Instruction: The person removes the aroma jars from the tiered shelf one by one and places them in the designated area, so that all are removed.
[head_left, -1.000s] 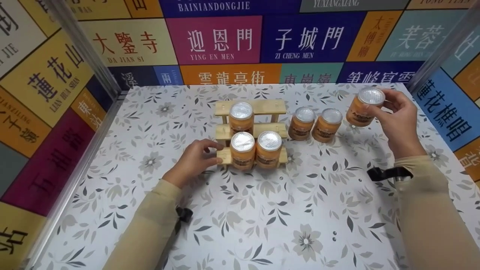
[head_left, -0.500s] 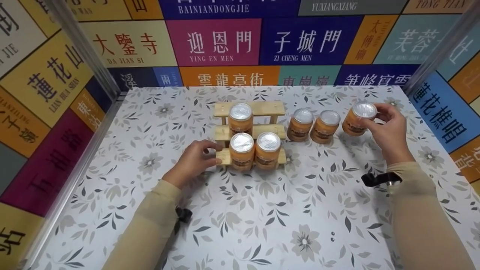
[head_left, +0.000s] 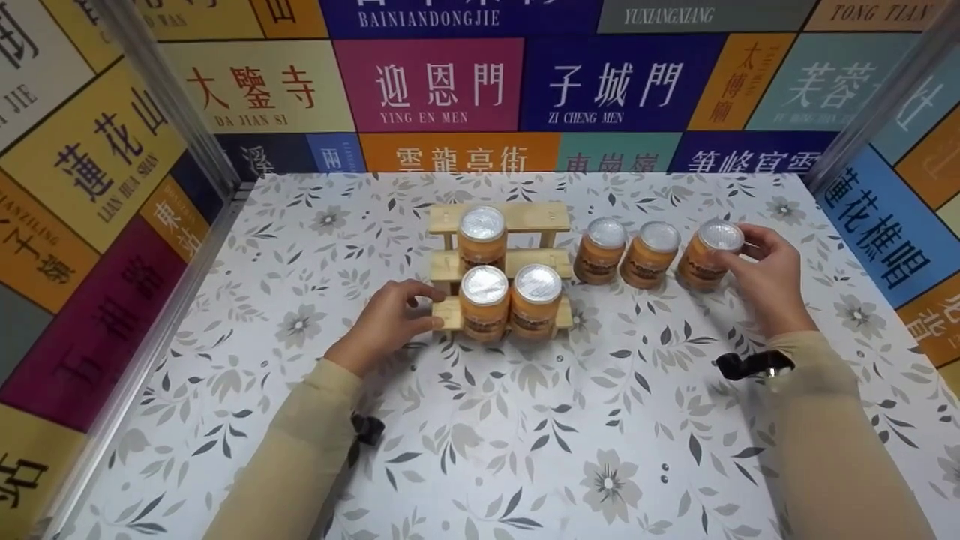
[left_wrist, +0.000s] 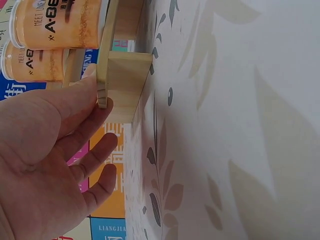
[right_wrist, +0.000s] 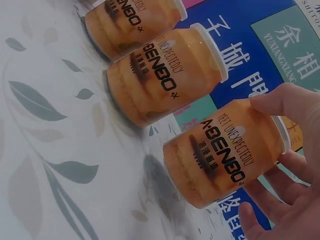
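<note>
My right hand grips an orange can with a silver top by its upper part, thumb on the near side. It is upright, close over or on the table at the right end of a row. Two matching cans, one and another, stand to its left. My left hand pinches the left end of the lowest step of a wooden three-step rack, thumb above and index finger below. On that step stand two more cans, one and another; a third stands on the step behind.
The table has a white leaf-and-flower cover. A wall of coloured sign panels rises behind it, with more panels along the left and right sides. The rack's top step bears no can.
My right hand has brought its can down and leftward, nearer to the two standing cans. The left hand keeps its hold on the rack, which has stayed in place.
</note>
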